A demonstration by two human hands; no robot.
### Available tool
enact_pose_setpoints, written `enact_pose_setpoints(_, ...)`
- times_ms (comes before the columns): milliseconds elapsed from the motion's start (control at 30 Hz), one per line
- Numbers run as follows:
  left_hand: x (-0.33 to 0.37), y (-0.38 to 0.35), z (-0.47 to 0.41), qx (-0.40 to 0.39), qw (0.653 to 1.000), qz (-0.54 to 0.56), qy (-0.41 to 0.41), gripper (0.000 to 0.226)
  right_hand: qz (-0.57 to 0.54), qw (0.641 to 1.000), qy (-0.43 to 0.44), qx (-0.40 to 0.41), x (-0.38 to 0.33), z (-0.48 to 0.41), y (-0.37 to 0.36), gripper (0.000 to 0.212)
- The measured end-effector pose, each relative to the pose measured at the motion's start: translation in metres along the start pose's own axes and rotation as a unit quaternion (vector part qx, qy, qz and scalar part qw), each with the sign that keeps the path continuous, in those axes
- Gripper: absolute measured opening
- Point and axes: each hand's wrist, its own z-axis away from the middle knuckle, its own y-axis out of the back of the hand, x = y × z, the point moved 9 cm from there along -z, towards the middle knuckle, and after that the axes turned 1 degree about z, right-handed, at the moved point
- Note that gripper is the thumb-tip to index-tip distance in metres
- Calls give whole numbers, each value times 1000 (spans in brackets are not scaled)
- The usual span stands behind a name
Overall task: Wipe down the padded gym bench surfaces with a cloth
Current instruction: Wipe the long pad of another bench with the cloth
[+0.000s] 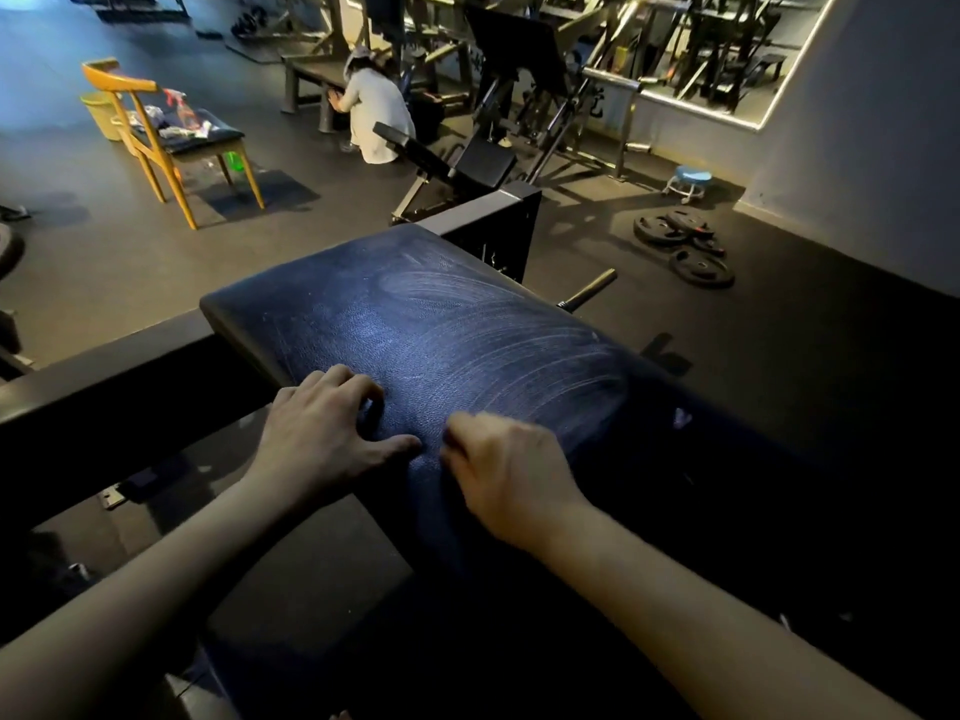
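Observation:
A dark blue padded bench pad (415, 324) fills the middle of the view, and pale wipe streaks arc across its far right part. My left hand (322, 433) rests on the pad's near left edge with bent fingers and the thumb spread; it holds nothing. My right hand (509, 470) is blurred, its fingers curled down onto the pad. It seems to grip a dark cloth (675, 439) that spreads to the right over the pad and is hard to tell from the shadow.
A black steel frame bar (104, 376) runs left of the pad. Beyond it stand a wooden chair (156, 132) with spray bottles and rags, a yellow bucket (98, 111), a crouching person (374, 116), weight plates (685, 246) on the floor, and machines at the back.

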Motion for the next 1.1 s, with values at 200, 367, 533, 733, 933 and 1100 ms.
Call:
enact_pose_setpoints(200,5,1,8,3,1000,6,7,81,114,976,-187,-14,166,14,40,22)
enact_pose_setpoints(367,13,5,29,21,999,1,-24,82,86,974,-209,-1,162,-20,28,20)
enact_pose_setpoints(533,17,6,46,23,999,41,-14,66,-5,998,58,-32,-20,34,1,19)
enact_pose_setpoints(733,26,3,58,-41,999,-17,-3,103,103,974,-199,-26,183,48,51,25)
enact_pose_setpoints(933,30,2,59,-64,997,-24,40,113,65,971,-232,9,150,28,34,19)
enact_pose_setpoints(1100,33,2,66,-54,997,-33,36,109,-28,999,28,-36,11,79,22,29)
